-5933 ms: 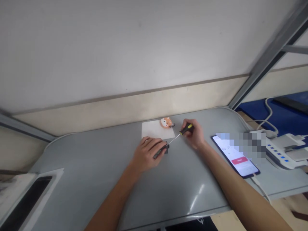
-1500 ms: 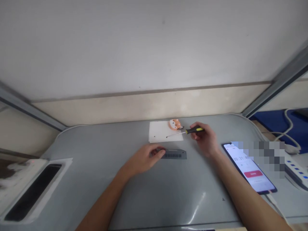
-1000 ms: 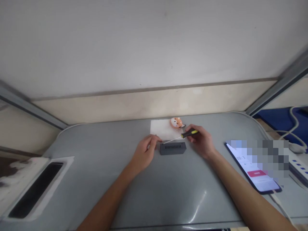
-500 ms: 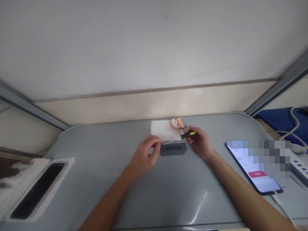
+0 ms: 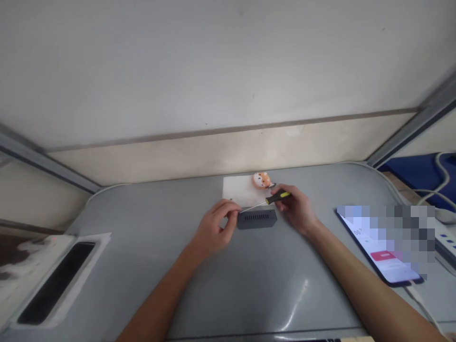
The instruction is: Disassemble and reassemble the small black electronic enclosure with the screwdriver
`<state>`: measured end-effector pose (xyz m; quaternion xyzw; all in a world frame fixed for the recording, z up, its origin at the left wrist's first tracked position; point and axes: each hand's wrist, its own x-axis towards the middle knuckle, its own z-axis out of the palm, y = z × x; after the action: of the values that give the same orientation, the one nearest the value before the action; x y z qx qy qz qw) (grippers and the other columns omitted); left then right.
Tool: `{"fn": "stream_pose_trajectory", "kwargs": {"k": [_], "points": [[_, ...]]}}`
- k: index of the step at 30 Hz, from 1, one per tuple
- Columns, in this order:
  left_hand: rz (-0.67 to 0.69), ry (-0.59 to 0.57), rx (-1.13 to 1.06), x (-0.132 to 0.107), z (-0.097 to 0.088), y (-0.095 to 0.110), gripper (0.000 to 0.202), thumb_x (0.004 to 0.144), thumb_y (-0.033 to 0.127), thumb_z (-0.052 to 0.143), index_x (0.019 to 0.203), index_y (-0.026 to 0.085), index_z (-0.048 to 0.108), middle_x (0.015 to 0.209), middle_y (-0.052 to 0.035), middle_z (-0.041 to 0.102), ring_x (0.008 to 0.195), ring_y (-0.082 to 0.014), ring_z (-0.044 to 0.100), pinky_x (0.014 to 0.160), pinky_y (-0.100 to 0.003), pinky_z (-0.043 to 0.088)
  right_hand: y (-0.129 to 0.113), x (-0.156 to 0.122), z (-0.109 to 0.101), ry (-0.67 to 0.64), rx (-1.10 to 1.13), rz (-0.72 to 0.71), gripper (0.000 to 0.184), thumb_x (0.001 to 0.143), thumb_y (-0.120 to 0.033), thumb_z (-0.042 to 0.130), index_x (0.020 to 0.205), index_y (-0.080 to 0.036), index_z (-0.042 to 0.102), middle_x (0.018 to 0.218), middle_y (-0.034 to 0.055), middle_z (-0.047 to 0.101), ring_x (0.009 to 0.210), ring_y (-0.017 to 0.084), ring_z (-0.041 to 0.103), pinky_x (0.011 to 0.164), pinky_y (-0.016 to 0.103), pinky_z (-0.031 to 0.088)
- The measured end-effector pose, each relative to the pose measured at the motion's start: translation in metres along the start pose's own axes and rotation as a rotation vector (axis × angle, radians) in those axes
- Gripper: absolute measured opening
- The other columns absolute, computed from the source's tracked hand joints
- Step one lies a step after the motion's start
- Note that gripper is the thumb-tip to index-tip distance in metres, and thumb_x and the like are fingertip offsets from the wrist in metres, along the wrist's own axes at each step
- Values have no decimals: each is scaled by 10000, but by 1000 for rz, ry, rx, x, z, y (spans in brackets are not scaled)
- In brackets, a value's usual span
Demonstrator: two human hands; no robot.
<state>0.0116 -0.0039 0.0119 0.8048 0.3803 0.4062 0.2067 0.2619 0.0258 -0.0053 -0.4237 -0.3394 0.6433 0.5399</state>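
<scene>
A small dark grey box with a row of vent slots [image 5: 257,220] stands on edge on the grey table [image 5: 228,275]. My left hand [image 5: 213,227] is curled at the box's left end, thumb and fingers pinching it. My right hand [image 5: 295,209] is closed on a screwdriver with a black and yellow handle [image 5: 277,196]; its thin shaft points left and down to the box's upper left corner. Just behind lies a white sheet [image 5: 239,189] with a small orange animal-face charm [image 5: 261,180] on its right corner.
A phone with a lit screen [image 5: 381,249] lies at the right, a cable running from it. A white power strip [image 5: 443,237] and cables sit at the far right edge. A white unit with a dark slot [image 5: 53,280] is at the left. A wall rises behind the table.
The box, lying flat 1.5 s ago, now stands on its edge. My left hand came to its left end, and the screwdriver tip moved from the white sheet to the box's corner.
</scene>
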Motion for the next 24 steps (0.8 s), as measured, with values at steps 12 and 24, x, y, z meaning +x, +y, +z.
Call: {"fn": "stream_pose_trajectory", "kwargs": {"k": [12, 24], "points": [[225, 29, 214, -1, -2, -3, 186, 947, 100, 543, 1036, 206, 667, 981, -76, 713, 882, -181, 671, 818, -333, 559, -3, -1, 1, 12, -17, -37, 267, 854, -417, 612, 736, -197, 708, 521, 6, 433, 533, 134, 342, 510, 307, 208], [267, 66, 294, 0, -5, -4, 229, 920, 84, 545, 1057, 214, 676, 969, -70, 730, 865, -184, 692, 814, -324, 575, -1, 1, -2, 9, 27, -27, 254, 829, -430, 632, 752, -199, 706, 576, 14, 488, 533, 129, 350, 512, 303, 206]]}}
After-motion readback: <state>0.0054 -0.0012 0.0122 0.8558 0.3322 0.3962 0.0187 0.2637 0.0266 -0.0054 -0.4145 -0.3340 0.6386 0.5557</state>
